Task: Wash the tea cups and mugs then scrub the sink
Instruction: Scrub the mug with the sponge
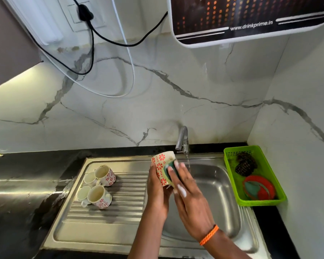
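Left hand wrapped round floral mug, held tilted at frame centre above left rim of sink bowl; right hand pressing green sponge against mug side, fingers mostly straight over sponge, thumb side hidden, foam on fingers; orange thread band on right wrist. Tap just behind mug at upper centre, thin stream of water running into bowl right of hands, not touching mug. Four more cups clustered lying on ribbed drainboard at left centre, touching each other, well apart from hands; open ribbed stretch between cluster and hands, flat steel strip along lower edge of drainboard. Green basket at right of frame on bowl's right rim, close to side wall, holding dark scrubber and red round item. Black counter at left. Cables hanging on marble wall at upper left, water purifier at upper right, both high above work zone
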`<state>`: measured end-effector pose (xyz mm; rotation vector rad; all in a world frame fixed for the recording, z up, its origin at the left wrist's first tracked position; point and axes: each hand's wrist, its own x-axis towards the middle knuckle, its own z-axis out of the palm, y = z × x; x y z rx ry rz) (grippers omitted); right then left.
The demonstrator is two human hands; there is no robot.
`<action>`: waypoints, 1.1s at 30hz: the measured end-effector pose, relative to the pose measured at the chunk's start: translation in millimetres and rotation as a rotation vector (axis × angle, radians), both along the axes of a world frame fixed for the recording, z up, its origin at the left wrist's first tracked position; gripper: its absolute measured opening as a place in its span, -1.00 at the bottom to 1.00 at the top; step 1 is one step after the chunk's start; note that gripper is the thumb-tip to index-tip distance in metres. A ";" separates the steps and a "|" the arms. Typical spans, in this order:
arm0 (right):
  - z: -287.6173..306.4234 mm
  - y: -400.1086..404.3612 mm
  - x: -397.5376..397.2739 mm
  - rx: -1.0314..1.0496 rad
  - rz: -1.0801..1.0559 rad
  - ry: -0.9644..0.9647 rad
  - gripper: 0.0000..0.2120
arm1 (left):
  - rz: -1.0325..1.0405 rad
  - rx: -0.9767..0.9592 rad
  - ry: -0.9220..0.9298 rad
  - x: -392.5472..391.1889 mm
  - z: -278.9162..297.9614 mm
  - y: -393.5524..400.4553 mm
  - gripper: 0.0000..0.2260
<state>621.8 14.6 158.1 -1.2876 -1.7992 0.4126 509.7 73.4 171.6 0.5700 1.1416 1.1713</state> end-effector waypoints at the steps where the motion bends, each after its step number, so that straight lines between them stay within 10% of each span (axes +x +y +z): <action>1: -2.7 -1.2 0.9 0.013 0.001 -0.016 -0.39 | 0.010 0.007 0.015 1.0 0.1 -1.0 -0.49; 33: 11.5 38.1 3.3 -0.117 -0.023 0.203 -0.45 | -0.121 0.069 -0.028 2.0 -3.5 -10.8 -0.43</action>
